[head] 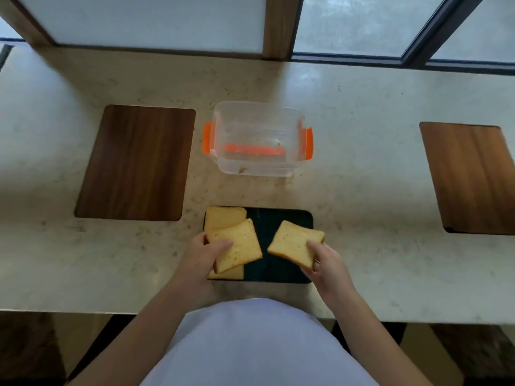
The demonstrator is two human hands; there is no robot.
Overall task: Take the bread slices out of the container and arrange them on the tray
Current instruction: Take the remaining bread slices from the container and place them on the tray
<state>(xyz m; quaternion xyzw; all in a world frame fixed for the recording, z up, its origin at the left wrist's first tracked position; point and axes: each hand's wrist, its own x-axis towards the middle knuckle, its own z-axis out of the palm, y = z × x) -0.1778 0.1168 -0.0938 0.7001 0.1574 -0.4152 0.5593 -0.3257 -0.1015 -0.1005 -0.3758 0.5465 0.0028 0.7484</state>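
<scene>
A dark tray (281,218) lies on the counter right in front of me. My left hand (204,253) grips a bread slice (239,243) tilted over the tray's left side. Under it lie another slice (223,217) at the far left corner and a third slice (231,274) peeking out at the near left edge. My right hand (327,264) holds a further slice (294,240) above the tray's right half, tilted. Beyond the tray stands the clear container (257,140) with orange clips; I see no bread inside, only crumbs.
A dark wooden inlay (136,162) sits in the marble counter (362,190) to the left, and another wooden inlay (471,176) to the right. Windows with wooden and dark frames run along the counter's far edge.
</scene>
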